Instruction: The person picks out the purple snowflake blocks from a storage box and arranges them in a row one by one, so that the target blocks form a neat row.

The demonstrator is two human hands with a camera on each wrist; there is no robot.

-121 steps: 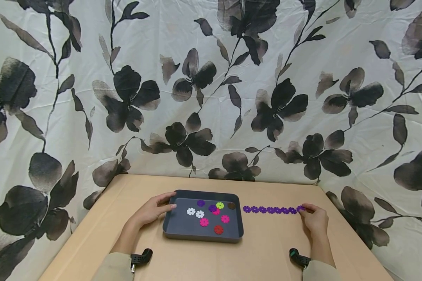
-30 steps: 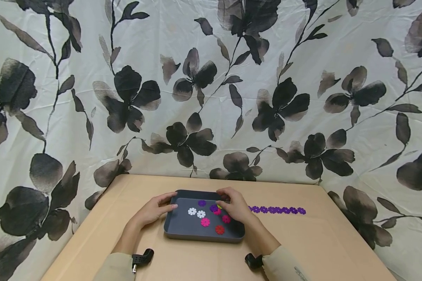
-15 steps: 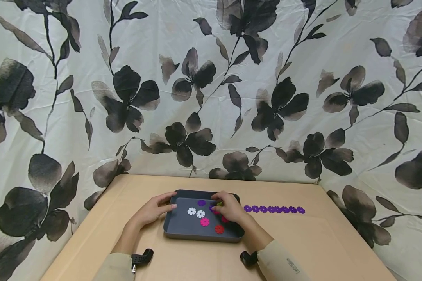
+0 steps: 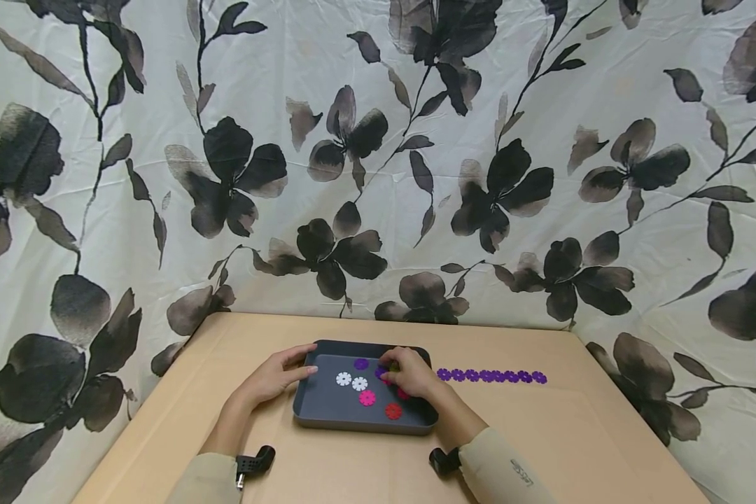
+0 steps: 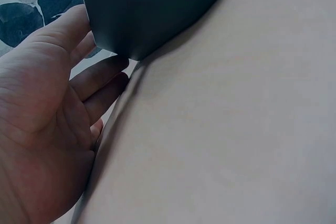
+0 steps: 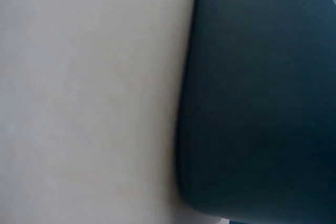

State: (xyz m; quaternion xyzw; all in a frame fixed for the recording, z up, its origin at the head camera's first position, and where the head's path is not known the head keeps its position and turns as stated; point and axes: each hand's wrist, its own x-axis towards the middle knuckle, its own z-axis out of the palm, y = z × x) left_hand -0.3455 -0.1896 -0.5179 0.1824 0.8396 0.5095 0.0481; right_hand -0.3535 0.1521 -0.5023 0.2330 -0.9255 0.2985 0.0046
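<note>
In the head view a dark grey tray (image 4: 327,409) holds several flower-shaped plastic discs. My left hand (image 4: 276,374) grips the tray's left side, thumb over the rim; the left wrist view shows the thumb against the wall and fingers by the corner. Over the tray's right part is my right hand (image 4: 412,374), its curled thumb and fingertips pinching at a purple flower-shaped disc (image 4: 381,373). The hand partly covers yellow-green and pink discs and hides the brown one. The right wrist view catches only tray wall and table.
To the tray's right, several joined purple discs (image 4: 491,376) form a row on the wooden table (image 4: 510,441). White discs (image 4: 343,379), another purple disc (image 4: 361,364), a pink disc (image 4: 367,397) and a red disc (image 4: 393,411) lie in the tray. Floral cloth (image 4: 416,210) hangs behind.
From the right end of the purple row, my right hand has come left into the tray, then shifted slightly to the purple disc. My left hand stays at the tray.
</note>
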